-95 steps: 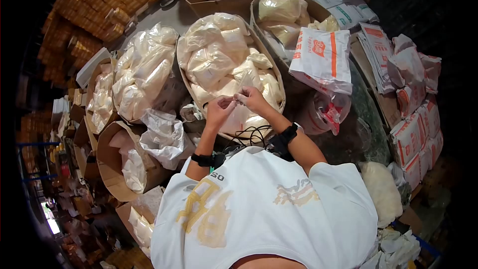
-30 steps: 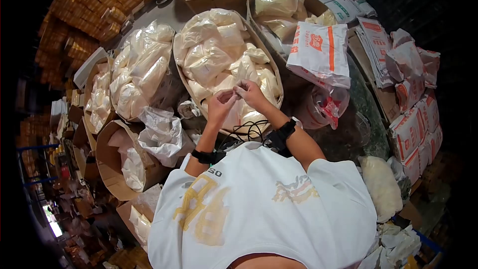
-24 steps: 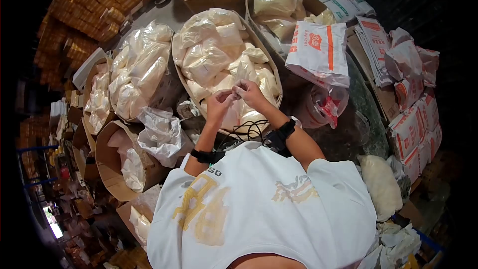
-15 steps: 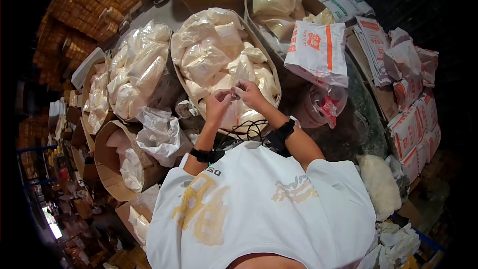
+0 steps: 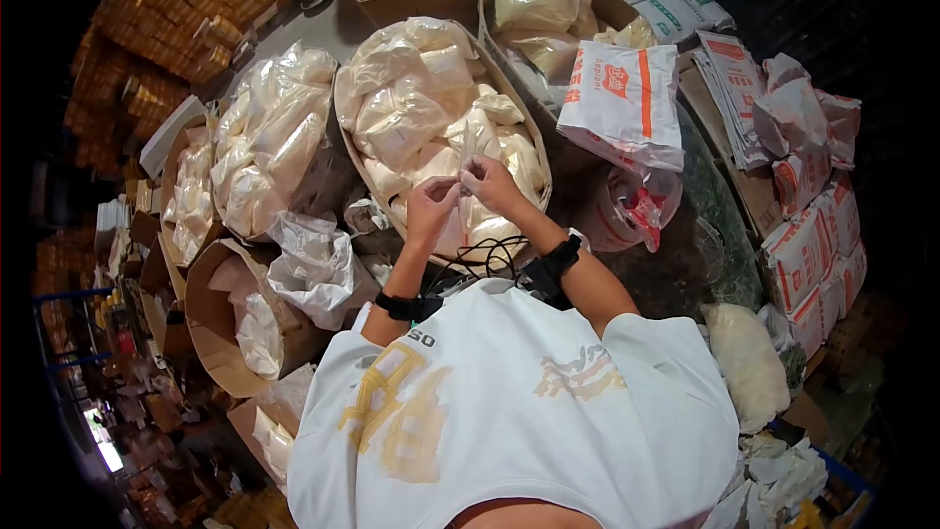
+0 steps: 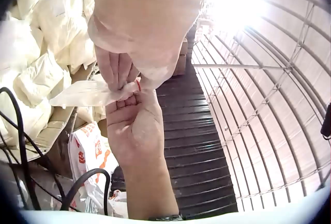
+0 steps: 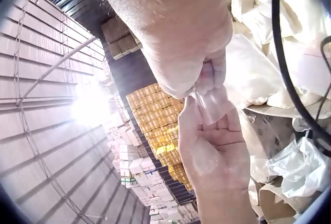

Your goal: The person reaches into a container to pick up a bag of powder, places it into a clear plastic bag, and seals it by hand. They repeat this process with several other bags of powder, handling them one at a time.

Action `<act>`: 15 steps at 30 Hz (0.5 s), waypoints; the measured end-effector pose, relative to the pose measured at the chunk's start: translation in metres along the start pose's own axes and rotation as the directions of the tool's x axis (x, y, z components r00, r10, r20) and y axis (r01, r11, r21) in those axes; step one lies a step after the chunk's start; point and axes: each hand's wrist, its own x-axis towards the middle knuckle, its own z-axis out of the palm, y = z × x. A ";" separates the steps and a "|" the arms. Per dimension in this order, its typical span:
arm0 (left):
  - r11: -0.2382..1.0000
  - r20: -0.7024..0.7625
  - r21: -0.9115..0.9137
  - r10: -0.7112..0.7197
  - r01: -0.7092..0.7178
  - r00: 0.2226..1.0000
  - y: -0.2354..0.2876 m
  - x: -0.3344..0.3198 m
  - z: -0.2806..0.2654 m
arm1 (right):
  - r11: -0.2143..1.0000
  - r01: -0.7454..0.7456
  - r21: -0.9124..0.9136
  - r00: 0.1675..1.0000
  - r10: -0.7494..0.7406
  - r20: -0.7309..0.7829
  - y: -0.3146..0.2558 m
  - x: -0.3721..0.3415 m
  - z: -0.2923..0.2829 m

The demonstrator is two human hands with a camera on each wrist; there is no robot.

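Over an oval carton (image 5: 345, 132) heaped with clear bags of cream-coloured powder, the left hand (image 5: 429, 216) and right hand (image 5: 497, 191) meet fingertip to fingertip. Between them is the gathered neck of a clear plastic bag (image 6: 83, 94), pinched by both hands. A small red band (image 6: 138, 84) shows at that neck in the left wrist view. The right wrist view shows the bag's film (image 7: 212, 105) bunched over the left palm, below the right fingers. Curled fingers hide part of the neck.
Black cables (image 5: 490, 255) loop in front of the torso. More bagged powder (image 5: 274, 137) stands to the left, near an open carton (image 5: 211, 309) and a crumpled white bag (image 5: 318, 264). A printed white sack (image 5: 627, 103) and several stacked sacks (image 5: 813, 264) are on the right.
Both hands stay together at the bag's neck, with small finger movements. A strip of clear film now stands up above the fingertips. The head view has shifted slightly.
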 end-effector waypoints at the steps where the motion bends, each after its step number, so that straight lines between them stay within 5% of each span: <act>1: 1.000 0.020 0.003 0.019 -0.019 1.000 -0.002 0.000 -0.001 | 1.000 -0.006 0.025 1.000 0.006 0.004 -0.004 -0.002 0.001; 15: 0.995 -0.005 0.001 0.096 -0.096 0.995 -0.002 -0.005 -0.002 | 0.999 0.015 0.032 1.000 -0.015 -0.004 -0.005 -0.003 0.005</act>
